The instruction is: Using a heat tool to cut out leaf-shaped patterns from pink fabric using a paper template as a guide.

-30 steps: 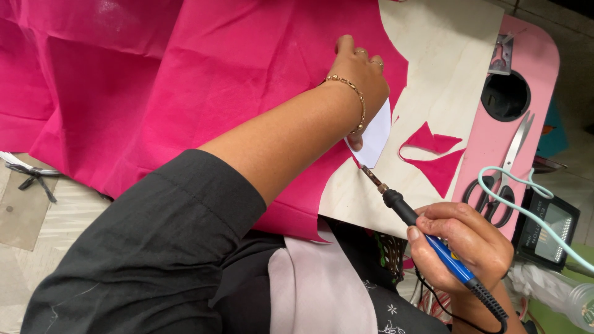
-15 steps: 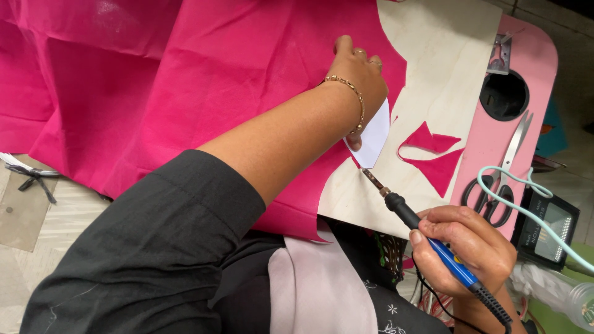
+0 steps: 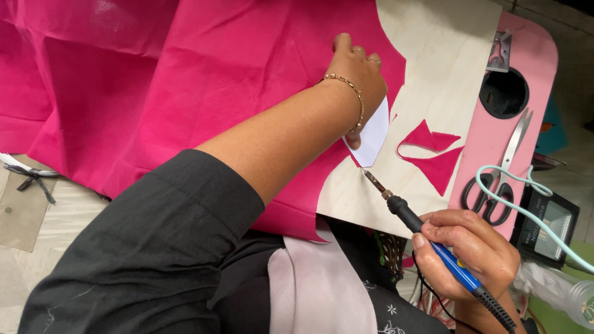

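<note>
My left hand [image 3: 357,74] presses down on a white paper template [image 3: 373,136] that lies on bright pink fabric [image 3: 185,80]. A gold bracelet circles that wrist. My right hand [image 3: 470,250] grips a blue and black soldering iron [image 3: 427,232]. Its metal tip rests at the fabric's cut edge just below the template's point. The fabric covers a pale wooden board [image 3: 445,74].
Pink fabric scraps [image 3: 436,154] lie on the board right of the template. Scissors [image 3: 501,170] rest on a pink table surface [image 3: 532,62] with a round hole [image 3: 503,93]. A mint cable [image 3: 532,210] crosses a black device [image 3: 547,222]. Dark spectacles [image 3: 28,176] lie far left.
The iron's tip has slid a little down and left along the fabric edge below the template. My left hand has stayed pressed on the template.
</note>
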